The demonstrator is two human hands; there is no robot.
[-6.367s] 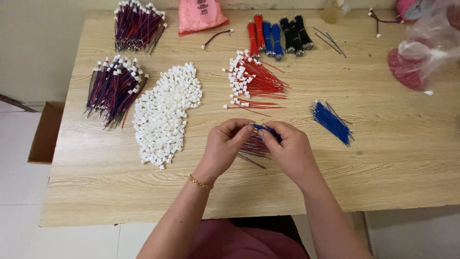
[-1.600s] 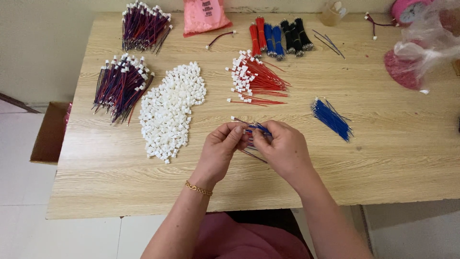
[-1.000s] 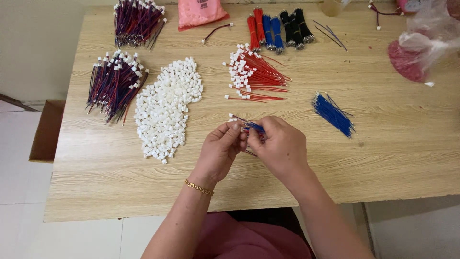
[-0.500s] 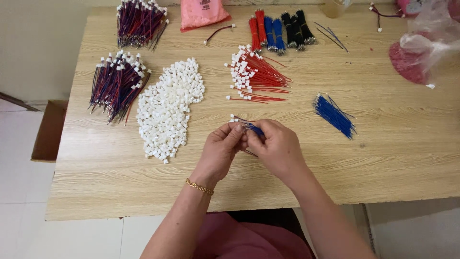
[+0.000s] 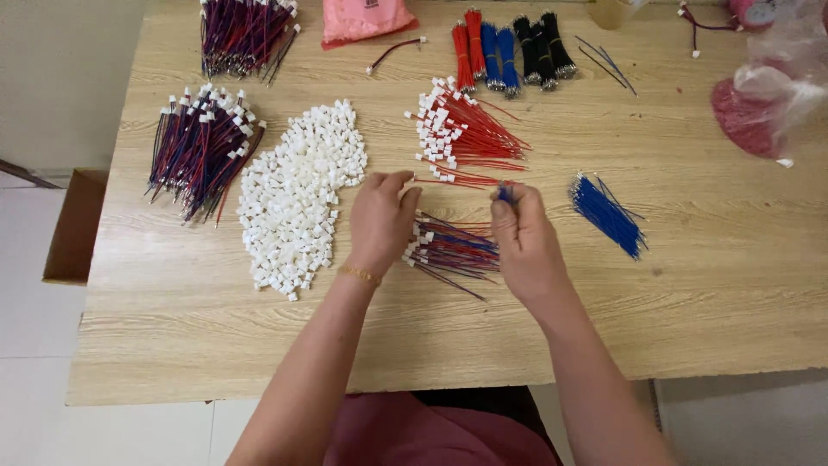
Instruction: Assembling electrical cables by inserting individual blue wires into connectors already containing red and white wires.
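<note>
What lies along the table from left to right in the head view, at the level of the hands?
Bundle of red-and-blue wires with white plugs → heap of white plugs → left hand → small pile of finished wires → right hand, pinching blue wire → loose blue wires.

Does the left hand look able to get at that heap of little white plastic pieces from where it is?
Probably yes. The left hand hovers right beside the heap of white pieces, with only bare table between them and nothing blocking the way.
</note>
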